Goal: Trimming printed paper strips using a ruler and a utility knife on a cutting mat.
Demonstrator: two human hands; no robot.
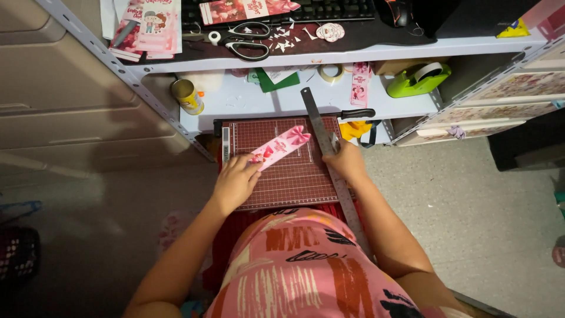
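A dark red paper cutter board point(294, 176) with a grid lies in front of me on the floor. On it lies a pink paper strip point(281, 146) with a bow printed at its far end. My left hand point(234, 182) presses down the near end of the strip. My right hand point(344, 160) rests on the long metal cutter blade arm point(318, 125), which runs along the board's right edge and ends in a black handle point(356, 113).
A low white shelf point(259, 100) behind the board holds a yellow glue bottle point(187, 96), tape roll point(331, 72) and green tape dispenser point(419, 79). Above it, scissors point(241, 40), paper scraps, pink cards point(150, 26) and a keyboard point(329, 9). Tiled floor on the right.
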